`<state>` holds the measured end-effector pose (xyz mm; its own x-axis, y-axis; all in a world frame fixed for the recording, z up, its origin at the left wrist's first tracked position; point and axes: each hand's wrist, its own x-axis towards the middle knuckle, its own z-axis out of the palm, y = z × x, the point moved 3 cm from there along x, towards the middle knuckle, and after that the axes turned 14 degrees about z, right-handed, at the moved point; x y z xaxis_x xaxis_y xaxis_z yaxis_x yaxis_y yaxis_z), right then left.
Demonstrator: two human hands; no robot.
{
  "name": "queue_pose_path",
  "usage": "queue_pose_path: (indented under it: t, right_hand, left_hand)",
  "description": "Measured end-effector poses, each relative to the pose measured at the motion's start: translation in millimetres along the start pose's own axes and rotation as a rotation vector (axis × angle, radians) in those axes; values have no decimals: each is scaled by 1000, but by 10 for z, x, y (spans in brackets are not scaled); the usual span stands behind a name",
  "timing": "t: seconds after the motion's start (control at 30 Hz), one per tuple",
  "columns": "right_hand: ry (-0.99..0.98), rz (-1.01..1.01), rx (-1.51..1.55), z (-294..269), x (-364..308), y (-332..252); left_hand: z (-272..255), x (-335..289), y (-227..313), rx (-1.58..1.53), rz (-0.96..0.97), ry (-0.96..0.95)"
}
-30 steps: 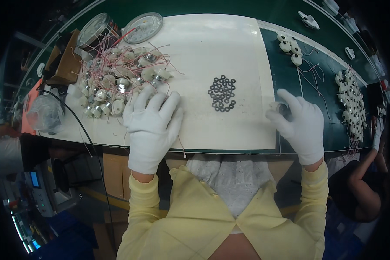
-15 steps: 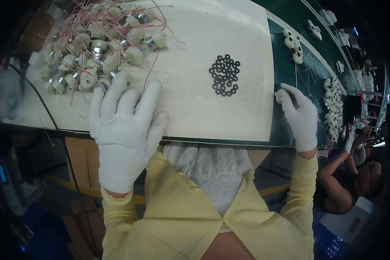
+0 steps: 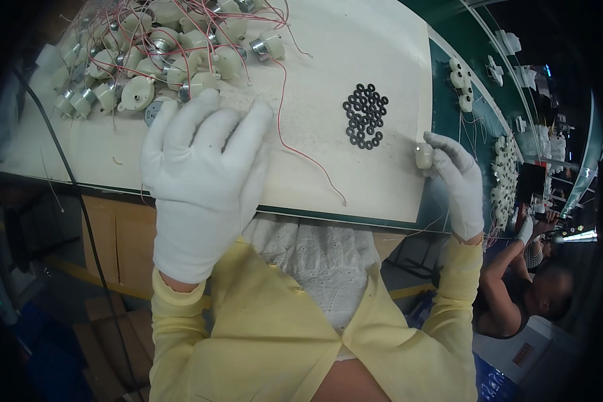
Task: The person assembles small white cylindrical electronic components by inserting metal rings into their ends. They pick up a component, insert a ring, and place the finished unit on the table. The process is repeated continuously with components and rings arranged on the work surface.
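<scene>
motor [image 3: 423, 155] in my right hand [image 3: 459, 184], at the right edge of the white surface [image 3: 355, 181], where it meets the green mat [image 3: 430, 211]. index finger and thumb are closed to its width; gripped from the right like this, its left side stays bare, probably so i can see what i've got. whether it touches down, i can't tell.

left of it, nearer that right edge than the left one, the black rings [image 3: 365, 115] lie bunched in a loose patch, likely so none stray and either hand can reach them.

my left hand [image 3: 197, 164] is over the surface's left half, fingers loosely bent and spread, tips by the heap [image 3: 174, 57]; whatever may be under the palm is hidden. the heap fills the far left corner, seemingly kept there to leave the middle free for the rings. one red wire [image 3: 280, 130] runs from it toward the near edge. beyond the right edge, more pale pieces [image 3: 504, 177] crowd the mat, apart from the heap, presumably to avoid mixing.
</scene>
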<state>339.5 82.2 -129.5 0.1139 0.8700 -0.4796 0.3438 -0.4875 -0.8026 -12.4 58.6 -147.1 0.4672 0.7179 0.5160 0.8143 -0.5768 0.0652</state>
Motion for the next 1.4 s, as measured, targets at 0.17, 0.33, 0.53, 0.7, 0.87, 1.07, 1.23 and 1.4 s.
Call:
queue_pose_path:
  t: [0.17,0.33,0.53,0.7,0.87,1.07,1.23,1.4]
  right_hand:
    - [4,-39,-42,194,2,-120]
    - [-27,-144,-265,300,27,-221]
    - [-29,-185,-262,512,15,-342]
    - [-30,-323,-421,520,27,-379]
    - [-5,-285,-371,536,41,-369]
    - [29,-197,-256,570,70,-347]
    - [26,-630,-766,624,53,-604]
    - [42,-856,-876,650,75,-709]
  left_hand:
    - [58,-41,38,-23,-20,-15]
    - [9,-74,-3,-157,-28,218]
    - [21,-189,-72,-73,-61,183]
    - [112,-142,-67,-31,-42,186]
    - [116,-129,-52,-36,-57,201]
    - [147,-138,-52,-14,-48,228]
    - [153,-149,-48,0,-55,223]
    - [178,-155,-47,-7,-53,253]
